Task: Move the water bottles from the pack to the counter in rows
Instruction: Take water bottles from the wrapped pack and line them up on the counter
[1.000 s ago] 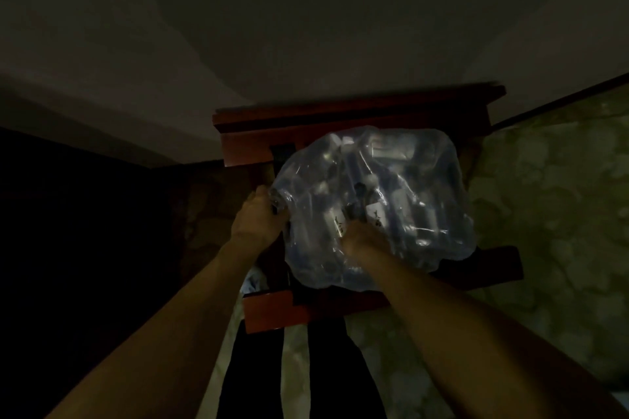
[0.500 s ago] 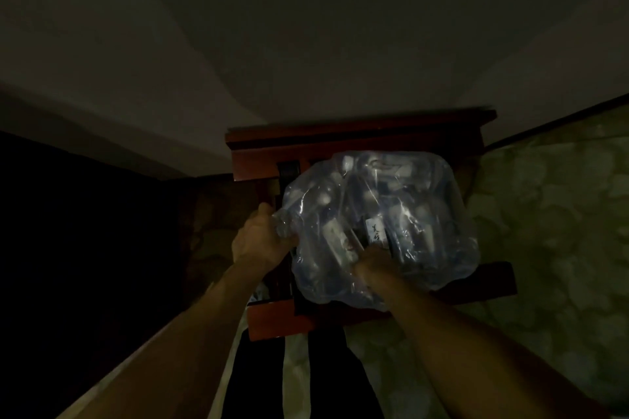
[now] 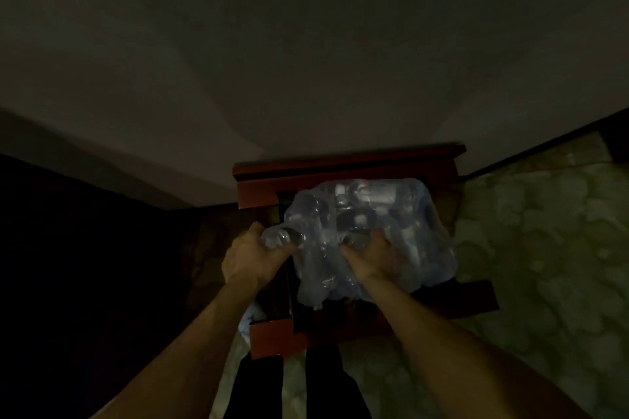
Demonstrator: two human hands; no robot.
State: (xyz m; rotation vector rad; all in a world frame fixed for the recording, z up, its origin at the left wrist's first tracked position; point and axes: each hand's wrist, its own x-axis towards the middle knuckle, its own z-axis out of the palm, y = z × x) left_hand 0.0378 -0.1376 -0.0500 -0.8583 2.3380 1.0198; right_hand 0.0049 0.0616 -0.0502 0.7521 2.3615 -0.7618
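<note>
- The left hand grips a clear plastic water bottle at the pack's left edge.
- The right hand clutches the crinkled clear shrink-wrapped pack.
- The pack rests on a reddish-brown wooden stand.

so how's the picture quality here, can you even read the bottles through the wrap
Head view: very dim, the left side nearly black; the pack on the wooden stand shows only faint sheen on its wrap, bottles inside blurred, labels unreadable; wide-angle bending at the edges; left hand and right hand are readable, both gripping the plastic.
</note>
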